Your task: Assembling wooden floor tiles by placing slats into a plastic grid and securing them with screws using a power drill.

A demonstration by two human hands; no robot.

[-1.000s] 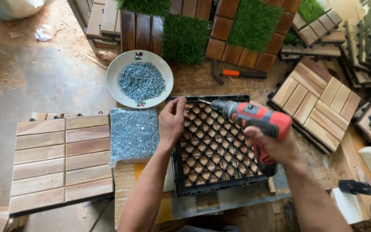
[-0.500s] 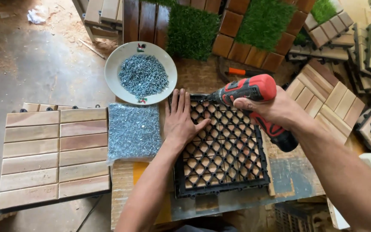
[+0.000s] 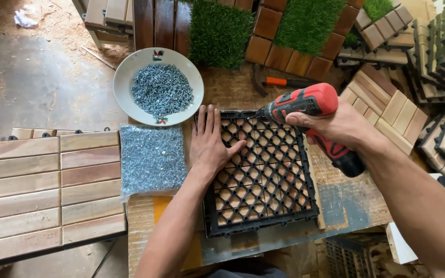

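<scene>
Two hands are seen at frame centre. The left hand [image 3: 209, 145] is laid open and flat on the black grid [image 3: 263, 177]. A red drill [image 3: 310, 116] is gripped by the right hand [image 3: 336, 126], its tip at the grid's upper edge.

Left hand [image 3: 209, 144] flat, palm down, fingers together pointing away, thumb spread to the right, forearm bare and reaching up from below, right hand [image 3: 336, 126] curled in a closed grip, wrist bent, forearm entering from lower right

Red-and-black drill [image 3: 310, 110], black lattice tile base [image 3: 263, 175], white bowl [image 3: 124, 82] of perhaps silver-grey screws [image 3: 161, 91].
</scene>
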